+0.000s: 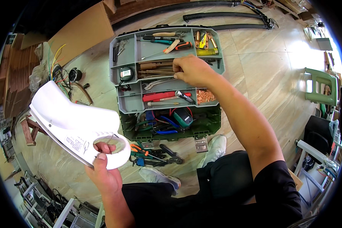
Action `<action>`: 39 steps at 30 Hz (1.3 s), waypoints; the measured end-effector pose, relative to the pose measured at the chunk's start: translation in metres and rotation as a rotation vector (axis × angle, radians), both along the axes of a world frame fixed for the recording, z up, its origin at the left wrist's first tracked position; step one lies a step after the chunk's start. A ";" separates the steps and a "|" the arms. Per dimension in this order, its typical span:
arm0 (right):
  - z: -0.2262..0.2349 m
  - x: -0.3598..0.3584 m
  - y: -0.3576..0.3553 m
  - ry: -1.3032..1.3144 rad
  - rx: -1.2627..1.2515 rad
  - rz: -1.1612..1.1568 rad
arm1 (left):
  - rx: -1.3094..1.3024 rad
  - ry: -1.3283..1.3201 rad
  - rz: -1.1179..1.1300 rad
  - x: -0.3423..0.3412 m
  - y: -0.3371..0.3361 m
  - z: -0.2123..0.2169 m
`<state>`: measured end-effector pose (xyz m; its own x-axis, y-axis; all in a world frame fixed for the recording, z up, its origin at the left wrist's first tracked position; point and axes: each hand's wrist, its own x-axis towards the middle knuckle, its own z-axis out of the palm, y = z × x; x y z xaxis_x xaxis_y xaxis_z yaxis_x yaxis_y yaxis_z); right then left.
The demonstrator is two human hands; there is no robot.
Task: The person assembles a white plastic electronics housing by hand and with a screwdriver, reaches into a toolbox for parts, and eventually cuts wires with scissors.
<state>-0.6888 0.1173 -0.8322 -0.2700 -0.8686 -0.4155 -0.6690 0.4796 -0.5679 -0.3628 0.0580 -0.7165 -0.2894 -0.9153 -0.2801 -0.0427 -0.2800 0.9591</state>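
Observation:
My left hand (105, 171) grips a white plastic housing (78, 121) by its ring-shaped end, thumb on the rim and fingers through the oval opening. A wide curved tube forms its other end, and a printed label sits on its side. My right hand (195, 70) is over the middle of the open toolbox tray (127, 49), fingers curled together at the compartment of long brown rods (155, 72). Whether something is between those fingertips is hidden. Near that hand lie an orange-and-black screwdriver (183, 46), a wrench (157, 83) and small copper pieces (205, 95).
Below the trays, the green toolbox base (212, 123) holds pliers and a green meter (183, 117). Several pliers (155, 155) lie on the floor by my shoes. A green stool (321, 86) stands right; black hoses (224, 15) stretch behind. Cardboard (76, 34) leans at back left.

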 end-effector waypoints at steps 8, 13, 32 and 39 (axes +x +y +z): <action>-0.007 -0.009 0.004 -0.108 -0.123 -0.110 | 0.020 0.001 0.003 0.001 0.000 0.001; -0.006 -0.019 0.001 -0.083 -0.126 -0.161 | 0.019 -0.014 0.004 0.000 0.000 0.000; 0.006 -0.037 0.014 -0.057 -0.091 -0.120 | 0.031 -0.002 -0.023 -0.001 -0.001 -0.005; 0.017 -0.028 0.005 0.117 0.104 0.004 | 0.020 0.006 -0.025 0.005 -0.002 -0.007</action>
